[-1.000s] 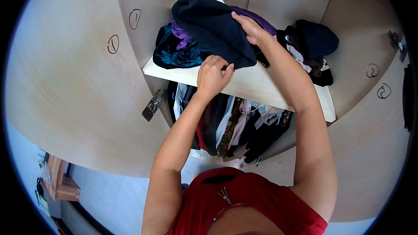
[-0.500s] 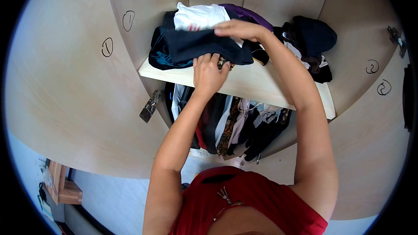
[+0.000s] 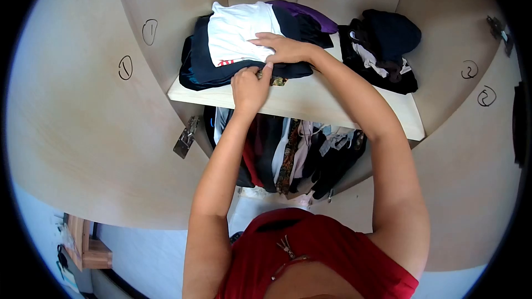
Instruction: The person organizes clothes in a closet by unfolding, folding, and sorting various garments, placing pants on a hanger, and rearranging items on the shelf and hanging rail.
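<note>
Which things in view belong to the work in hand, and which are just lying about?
In hand:
- white cloth, right hand on it
- dark cloth beneath, left hand at its front edge

Lying about:
- dark clothes heap, shelf's right side
- hanging clothes below

On a pale wooden shelf (image 3: 330, 95), a white cloth garment with red print (image 3: 235, 30) lies atop a folded dark navy fabric garment (image 3: 293, 70). The right hand (image 3: 281, 49) rests on the white garment's right side, fingers extended to the left; the left hand (image 3: 249, 87) is at the navy garment's near edge, its fingers bent. A purple fabric garment (image 3: 317, 17) shows at the far right of this pile. Farther right on the shelf, a rounded dark navy cloth bundle (image 3: 391, 33) lies on rumpled black and pale clothes (image 3: 400, 83). Multicoloured hanging clothes (image 3: 270, 152) fill the space below.
</note>
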